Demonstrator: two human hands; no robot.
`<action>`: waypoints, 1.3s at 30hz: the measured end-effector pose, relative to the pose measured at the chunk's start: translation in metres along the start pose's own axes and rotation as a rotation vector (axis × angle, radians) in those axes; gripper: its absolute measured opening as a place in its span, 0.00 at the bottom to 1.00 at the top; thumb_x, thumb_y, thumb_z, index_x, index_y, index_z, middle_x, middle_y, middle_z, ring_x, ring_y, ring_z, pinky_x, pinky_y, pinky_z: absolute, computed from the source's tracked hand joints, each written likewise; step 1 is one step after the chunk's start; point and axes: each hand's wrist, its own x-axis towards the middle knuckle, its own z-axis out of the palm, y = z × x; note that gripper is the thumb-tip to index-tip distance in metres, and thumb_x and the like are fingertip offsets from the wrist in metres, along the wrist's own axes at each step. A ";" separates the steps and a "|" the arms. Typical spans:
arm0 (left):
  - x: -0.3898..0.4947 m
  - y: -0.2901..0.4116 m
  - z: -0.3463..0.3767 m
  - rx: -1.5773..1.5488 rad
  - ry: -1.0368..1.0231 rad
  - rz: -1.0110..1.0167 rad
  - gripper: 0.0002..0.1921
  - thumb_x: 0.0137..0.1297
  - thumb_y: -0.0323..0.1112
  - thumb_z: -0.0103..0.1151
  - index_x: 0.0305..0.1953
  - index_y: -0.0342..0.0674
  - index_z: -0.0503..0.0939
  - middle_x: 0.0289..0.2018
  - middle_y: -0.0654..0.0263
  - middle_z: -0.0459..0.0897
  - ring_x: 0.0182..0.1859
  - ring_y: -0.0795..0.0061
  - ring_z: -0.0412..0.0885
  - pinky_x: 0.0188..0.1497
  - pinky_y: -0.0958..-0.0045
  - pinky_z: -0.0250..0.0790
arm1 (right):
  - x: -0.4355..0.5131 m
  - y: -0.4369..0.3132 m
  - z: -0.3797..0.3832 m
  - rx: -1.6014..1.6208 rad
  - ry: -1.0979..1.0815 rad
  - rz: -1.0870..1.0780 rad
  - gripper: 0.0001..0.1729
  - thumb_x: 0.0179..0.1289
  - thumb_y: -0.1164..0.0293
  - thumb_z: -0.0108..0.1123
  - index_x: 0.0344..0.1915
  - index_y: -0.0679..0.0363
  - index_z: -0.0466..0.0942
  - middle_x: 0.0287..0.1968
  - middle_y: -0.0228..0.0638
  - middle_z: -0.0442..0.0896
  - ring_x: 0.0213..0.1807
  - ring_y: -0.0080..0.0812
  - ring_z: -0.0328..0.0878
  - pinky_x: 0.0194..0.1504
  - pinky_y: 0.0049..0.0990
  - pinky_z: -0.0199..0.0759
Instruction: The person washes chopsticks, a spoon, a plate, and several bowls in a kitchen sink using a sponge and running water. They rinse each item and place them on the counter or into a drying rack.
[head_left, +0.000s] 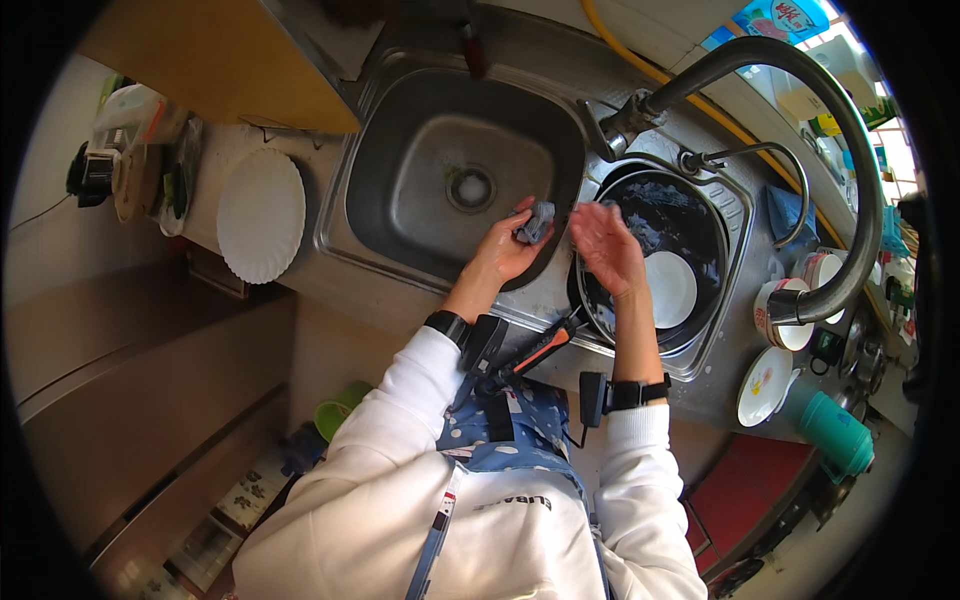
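My left hand (508, 244) holds a wadded grey-blue cloth (535, 223) over the right side of the stainless steel sink basin (405, 232). To its right, my right hand (609, 247) is raised palm up, wet and empty, with its fingers apart. Beneath it stands a dark wok (709, 225) with water in it, set in the smaller right-hand basin. A white plate (671, 289) lies inside the wok, partly covered by my right wrist. The wok's black and orange handle (541, 349) points towards my apron.
A large curved faucet (862, 150) arches over the right side, with a thinner tap (802, 172) below it. Bowls (787, 313), a plate (765, 386) and a teal thermos (834, 427) line the right counter. A scalloped white dish (261, 216) sits left, near an overhanging yellow cabinet (225, 67).
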 end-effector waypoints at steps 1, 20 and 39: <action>0.002 -0.001 -0.001 0.027 -0.025 0.008 0.10 0.67 0.33 0.48 0.48 0.45 0.74 0.43 0.60 0.78 0.45 0.63 0.77 0.44 0.64 0.70 | -0.007 0.001 0.018 -0.144 -0.113 0.064 0.26 0.69 0.56 0.44 0.54 0.67 0.70 0.56 0.46 0.74 0.59 0.40 0.69 0.62 0.38 0.60; -0.003 0.005 0.009 -0.002 -0.184 -0.059 0.21 0.71 0.50 0.35 0.53 0.44 0.72 0.45 0.58 0.77 0.50 0.64 0.74 0.56 0.57 0.64 | 0.003 -0.018 -0.009 -0.006 0.120 -0.027 0.21 0.68 0.61 0.48 0.51 0.66 0.71 0.51 0.43 0.77 0.52 0.38 0.75 0.57 0.33 0.68; -0.007 0.029 0.005 0.302 0.028 0.073 0.18 0.63 0.51 0.54 0.47 0.48 0.76 0.45 0.69 0.78 0.48 0.73 0.74 0.60 0.61 0.61 | 0.000 -0.002 0.065 -1.081 0.300 -0.320 0.15 0.65 0.63 0.56 0.36 0.67 0.77 0.27 0.23 0.74 0.31 0.16 0.66 0.34 0.18 0.60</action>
